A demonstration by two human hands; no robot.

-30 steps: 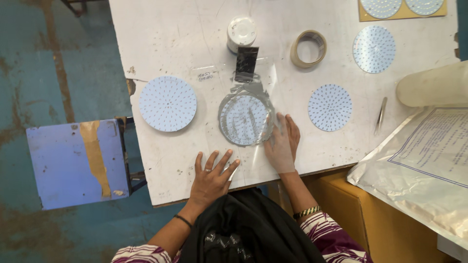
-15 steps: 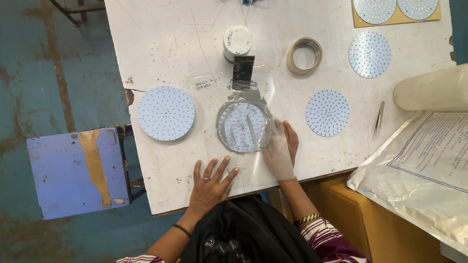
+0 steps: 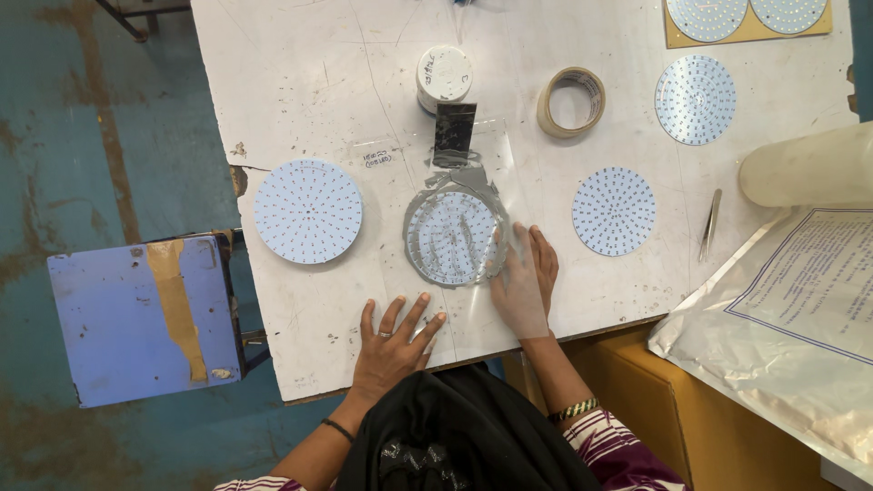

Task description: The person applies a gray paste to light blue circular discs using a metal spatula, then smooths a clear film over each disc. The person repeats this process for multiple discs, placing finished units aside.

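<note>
A round white LED board [image 3: 455, 238] lies near the front of the white table [image 3: 300, 82] under a clear plastic sheet [image 3: 386, 227]. My left hand [image 3: 391, 344] rests flat with fingers spread on the near edge of that sheet, just left of and below the board. To the board's right, my right hand [image 3: 525, 284] lies flat with its fingertips at the rim. It looks pale, as if seen through the sheet. Neither hand holds anything. A small black piece [image 3: 455, 129] stands just beyond the board.
More round LED boards lie at left [image 3: 307, 211], right [image 3: 614, 211] and far right [image 3: 696, 100]. A white tub [image 3: 444, 75], tape roll [image 3: 571, 102] and tweezers [image 3: 710, 225] are on the table. A plastic-wrapped paper [image 3: 800, 318] lies right, a blue stool [image 3: 145, 318] left.
The view has shifted slightly. Both hands stay flat in nearly the same places beside the covered board.
</note>
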